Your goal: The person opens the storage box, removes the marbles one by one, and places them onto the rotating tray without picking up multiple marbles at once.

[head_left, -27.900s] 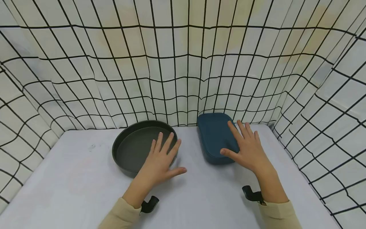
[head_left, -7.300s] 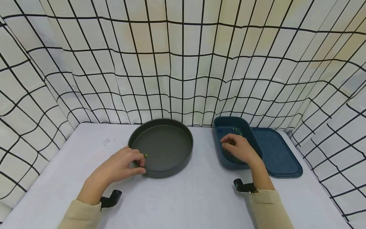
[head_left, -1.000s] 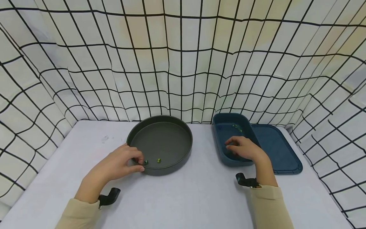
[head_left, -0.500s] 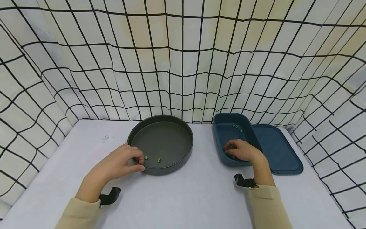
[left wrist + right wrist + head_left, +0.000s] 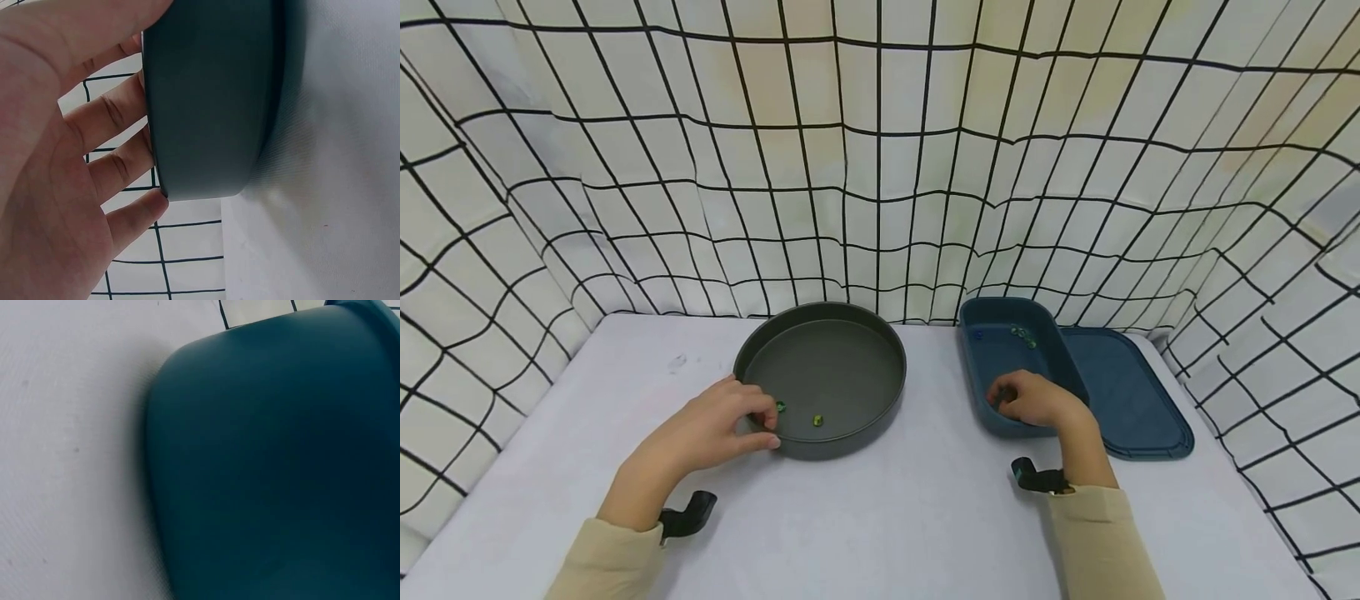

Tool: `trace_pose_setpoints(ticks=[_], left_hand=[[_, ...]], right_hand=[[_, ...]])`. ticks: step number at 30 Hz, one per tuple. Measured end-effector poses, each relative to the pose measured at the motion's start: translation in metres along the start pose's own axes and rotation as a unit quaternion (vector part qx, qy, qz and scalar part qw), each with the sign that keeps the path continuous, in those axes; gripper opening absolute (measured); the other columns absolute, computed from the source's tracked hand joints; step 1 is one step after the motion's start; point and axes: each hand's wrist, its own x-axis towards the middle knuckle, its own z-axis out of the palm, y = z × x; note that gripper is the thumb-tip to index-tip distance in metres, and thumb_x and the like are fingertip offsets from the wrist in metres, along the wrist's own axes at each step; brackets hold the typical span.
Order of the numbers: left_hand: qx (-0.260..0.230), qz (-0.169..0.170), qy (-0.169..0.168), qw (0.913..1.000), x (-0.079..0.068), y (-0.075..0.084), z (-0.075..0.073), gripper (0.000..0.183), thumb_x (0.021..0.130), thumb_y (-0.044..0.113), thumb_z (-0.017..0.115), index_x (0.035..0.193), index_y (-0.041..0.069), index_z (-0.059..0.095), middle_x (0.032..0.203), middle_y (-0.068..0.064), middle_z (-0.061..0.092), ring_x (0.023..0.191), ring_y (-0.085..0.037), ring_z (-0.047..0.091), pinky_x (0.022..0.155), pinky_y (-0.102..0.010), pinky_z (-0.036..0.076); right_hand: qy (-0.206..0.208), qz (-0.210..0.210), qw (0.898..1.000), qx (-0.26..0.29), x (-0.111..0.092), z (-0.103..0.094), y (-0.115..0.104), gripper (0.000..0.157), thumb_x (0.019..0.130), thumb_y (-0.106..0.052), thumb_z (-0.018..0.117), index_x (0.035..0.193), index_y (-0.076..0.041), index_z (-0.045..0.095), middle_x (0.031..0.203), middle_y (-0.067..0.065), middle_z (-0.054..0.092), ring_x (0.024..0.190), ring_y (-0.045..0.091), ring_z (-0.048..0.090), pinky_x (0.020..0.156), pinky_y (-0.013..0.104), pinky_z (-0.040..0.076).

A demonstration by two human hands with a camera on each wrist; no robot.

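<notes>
My left hand (image 5: 722, 423) grips the near-left rim of a round dark grey pan (image 5: 827, 367). In the left wrist view the fingers (image 5: 119, 115) hook over the pan's rim. Inside the pan lie a small green marble (image 5: 781, 407), right by the fingertips, and a yellow-green marble (image 5: 817, 421). My right hand (image 5: 1033, 400) reaches down into the near end of a blue rectangular container (image 5: 972, 379), fingers curled. I cannot tell whether they hold anything. Several green marbles (image 5: 1024, 337) and a dark blue one (image 5: 978, 336) lie at the container's far end. The right wrist view shows only the container's outer wall (image 5: 262, 456).
A blue lid (image 5: 1131, 400) lies flat on the white tabletop (image 5: 895, 517), right of the container and against it. Black netting (image 5: 880, 200) over white sheeting rises behind the table and along both sides.
My right hand has moved slightly down and nearer inside the container, its fingers curling more. In the pan the green marble has rolled away toward the far side; the left hand stays put.
</notes>
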Motion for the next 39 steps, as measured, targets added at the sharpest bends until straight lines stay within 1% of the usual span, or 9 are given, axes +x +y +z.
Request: trace_pose_setpoints(ticks=[5,9,16,21,28,33,39], left_hand=[[0.000,-0.009,-0.006,0.9999,-0.0007,0.0006,-0.0002,0.022,0.080,0.031,0.084,0.083,0.034,0.062,0.083,0.021,0.057,0.083,-0.008,0.053,0.083,-0.037,0.042],[0.002,-0.013,-0.008,0.9999,-0.0014,0.0009,-0.0004,0.022,0.080,0.031,0.084,0.083,0.034,0.062,0.083,0.021,0.057,0.084,-0.008,0.052,0.083,-0.037,0.042],[0.003,-0.015,-0.001,0.9999,-0.0024,0.0016,0.0000,0.023,0.079,0.031,0.085,0.083,0.034,0.062,0.083,0.022,0.056,0.084,-0.008,0.052,0.083,-0.037,0.043],[0.004,-0.012,0.003,0.9999,-0.0026,0.0004,0.0018,0.024,0.079,0.031,0.085,0.083,0.034,0.062,0.083,0.022,0.057,0.084,-0.008,0.052,0.084,-0.037,0.043],[0.004,-0.018,-0.002,0.9998,-0.0035,-0.0007,0.0027,0.025,0.078,0.031,0.086,0.083,0.034,0.061,0.082,0.022,0.057,0.084,-0.008,0.052,0.083,-0.035,0.042],[0.005,-0.019,-0.004,0.9998,-0.0027,-0.0006,0.0023,0.025,0.078,0.031,0.086,0.083,0.034,0.062,0.082,0.023,0.056,0.083,-0.008,0.052,0.084,-0.036,0.042],[0.007,-0.022,-0.006,0.9997,-0.0019,0.0002,0.0013,0.024,0.078,0.031,0.085,0.082,0.034,0.062,0.082,0.023,0.056,0.084,-0.008,0.052,0.084,-0.036,0.043]], right_hand=[[-0.006,-0.001,1.000,-0.004,0.0001,0.0005,-0.0004,0.023,0.089,-0.001,0.056,0.105,-0.010,0.072,0.107,0.006,0.068,0.082,0.018,0.055,0.070,0.033,0.048],[-0.004,0.009,1.000,-0.006,-0.0002,0.0017,-0.0023,0.021,0.090,-0.003,0.059,0.104,-0.010,0.072,0.108,0.006,0.068,0.084,0.018,0.055,0.072,0.033,0.048],[0.010,0.016,1.000,-0.023,-0.0001,0.0028,-0.0051,0.011,0.093,-0.011,0.061,0.099,-0.014,0.071,0.099,0.001,0.066,0.084,0.017,0.054,0.073,0.034,0.047],[0.017,0.015,0.999,-0.029,0.0000,0.0029,-0.0042,0.010,0.094,-0.018,0.062,0.098,-0.014,0.071,0.098,0.000,0.067,0.083,0.015,0.055,0.073,0.033,0.048],[0.016,0.007,1.000,-0.009,0.0011,0.0028,-0.0020,0.012,0.094,-0.014,0.060,0.099,-0.011,0.070,0.088,0.000,0.065,0.078,0.015,0.056,0.070,0.032,0.048],[0.020,0.002,1.000,0.005,0.0014,0.0014,-0.0012,0.011,0.092,-0.011,0.060,0.099,-0.011,0.068,0.088,0.001,0.065,0.078,0.016,0.057,0.069,0.032,0.049],[0.050,-0.009,0.999,0.015,0.0006,-0.0029,-0.0006,0.014,0.090,-0.012,0.061,0.101,-0.012,0.069,0.092,0.001,0.067,0.080,0.016,0.058,0.071,0.033,0.049]])
